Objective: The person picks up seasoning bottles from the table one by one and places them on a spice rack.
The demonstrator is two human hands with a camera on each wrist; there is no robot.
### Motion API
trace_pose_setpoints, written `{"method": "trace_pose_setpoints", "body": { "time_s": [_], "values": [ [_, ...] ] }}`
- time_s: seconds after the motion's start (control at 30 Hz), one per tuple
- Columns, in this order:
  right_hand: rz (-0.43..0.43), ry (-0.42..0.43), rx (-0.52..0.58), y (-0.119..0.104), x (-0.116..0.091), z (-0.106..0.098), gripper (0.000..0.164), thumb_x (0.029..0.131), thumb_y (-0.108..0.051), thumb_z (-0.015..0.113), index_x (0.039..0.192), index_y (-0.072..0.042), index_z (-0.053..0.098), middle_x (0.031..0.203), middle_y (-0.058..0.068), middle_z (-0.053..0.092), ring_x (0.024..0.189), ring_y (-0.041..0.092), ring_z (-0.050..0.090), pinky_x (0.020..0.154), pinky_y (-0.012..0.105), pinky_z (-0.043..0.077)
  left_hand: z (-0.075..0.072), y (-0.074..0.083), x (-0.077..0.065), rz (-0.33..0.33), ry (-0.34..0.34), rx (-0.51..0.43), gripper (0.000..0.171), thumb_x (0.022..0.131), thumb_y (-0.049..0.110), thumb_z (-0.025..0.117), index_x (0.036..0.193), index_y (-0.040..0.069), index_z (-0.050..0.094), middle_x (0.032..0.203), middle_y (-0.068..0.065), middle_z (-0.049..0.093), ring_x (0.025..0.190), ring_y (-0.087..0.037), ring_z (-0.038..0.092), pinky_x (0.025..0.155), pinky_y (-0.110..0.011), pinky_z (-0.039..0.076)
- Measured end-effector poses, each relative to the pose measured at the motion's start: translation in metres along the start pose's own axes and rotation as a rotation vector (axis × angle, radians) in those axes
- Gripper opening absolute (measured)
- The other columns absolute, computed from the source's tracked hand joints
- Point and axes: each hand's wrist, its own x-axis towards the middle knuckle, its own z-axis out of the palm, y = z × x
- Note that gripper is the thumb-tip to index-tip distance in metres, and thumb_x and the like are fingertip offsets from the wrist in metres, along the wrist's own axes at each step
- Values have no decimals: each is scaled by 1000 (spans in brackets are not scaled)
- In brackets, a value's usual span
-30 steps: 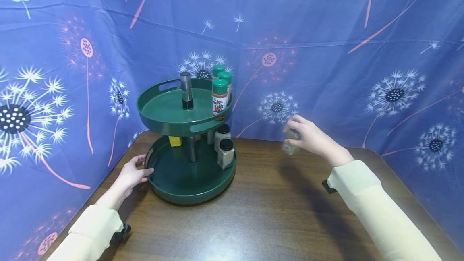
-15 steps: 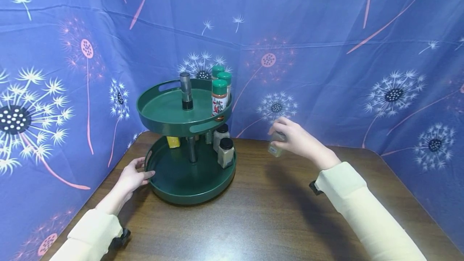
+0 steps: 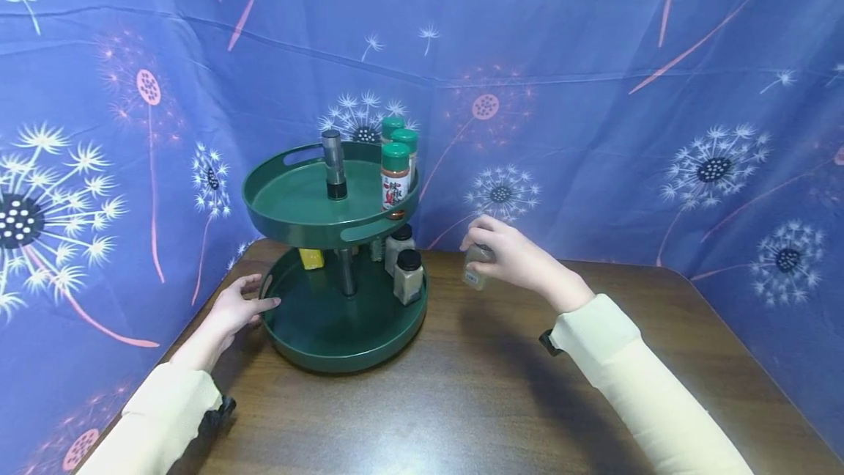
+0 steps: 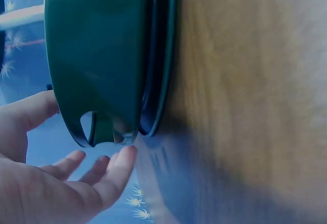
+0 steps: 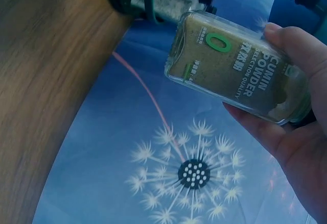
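My right hand (image 3: 517,255) holds a glass spice jar (image 5: 225,60) labelled cumin powder by its capped end, in the air above the table, right of a green two-tier turntable rack. In the right wrist view its base points toward the rack. My left hand (image 3: 232,311) is at the left edge of the lower tray (image 3: 336,363), thumb over the rim and fingers outside near the handle cutout. The left wrist view shows those fingers (image 4: 120,170) loosely bent beside the green wall. Two black-capped jars, the nearer one (image 3: 408,281) pale-filled, stand on the lower tray's right side.
Several green-capped bottles, the front one (image 3: 395,180) with red powder, stand on the upper tray (image 3: 290,226). A yellow item (image 3: 311,259) sits at the lower tray's back, partly hidden. Blue dandelion cloth (image 3: 593,130) hangs behind the wooden table (image 3: 488,402).
My right hand has carried the cumin jar leftward, closer to the rack. The left hand stays at the lower tray's rim, its thumb slightly higher. The view has shifted a little.
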Motion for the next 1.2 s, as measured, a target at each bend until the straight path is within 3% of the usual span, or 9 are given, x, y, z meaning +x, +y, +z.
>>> {"method": "trace_pose_setpoints", "body": {
  "time_s": [0.33, 0.6, 0.83, 1.0, 1.2],
  "values": [
    [-46, -8, 42, -11, 10, 13, 22, 75, -16, 70, 93, -19, 59, 101, -4, 50, 86, 9, 49, 70, 25, 47, -15, -5, 25, 34, -43, 41, 86, 80, 33, 65, 142, 5, 13, 141, -25, 21, 125, -41, 28, 88, -47, 46],
    [-52, -24, 73, -22, 17, 19, 21, 76, -18, 69, 94, -19, 58, 104, -4, 49, 85, 9, 47, 69, 24, 47, -19, -14, 37, 29, -113, 12, 78, 83, 23, 62, 143, 6, 14, 144, -21, 18, 127, -38, 28, 89, -46, 44],
    [-75, -18, 88, -32, 26, 27, 22, 74, -17, 70, 93, -19, 59, 104, -4, 49, 89, 8, 47, 72, 23, 47, -18, -22, 40, 7, -162, -55, 78, 83, 21, 62, 143, 7, 14, 146, -22, 11, 130, -37, 20, 93, -48, 40],
    [-109, -4, 100, -37, 32, 34, 22, 74, -16, 71, 93, -18, 60, 103, -4, 48, 91, 9, 47, 73, 24, 47, -18, -24, 42, 9, -187, -85, 80, 82, 16, 62, 143, 7, 12, 146, -21, 10, 130, -37, 20, 90, -44, 43],
    [-168, 10, 97, -41, 38, 46, 22, 73, -16, 71, 92, -16, 60, 100, -4, 48, 90, 8, 47, 75, 23, 46, -16, -25, 43, 18, -225, -209, 80, 81, 4, 60, 142, 3, 9, 148, -19, 5, 134, -32, 12, 90, -38, 47]
  ]
}}
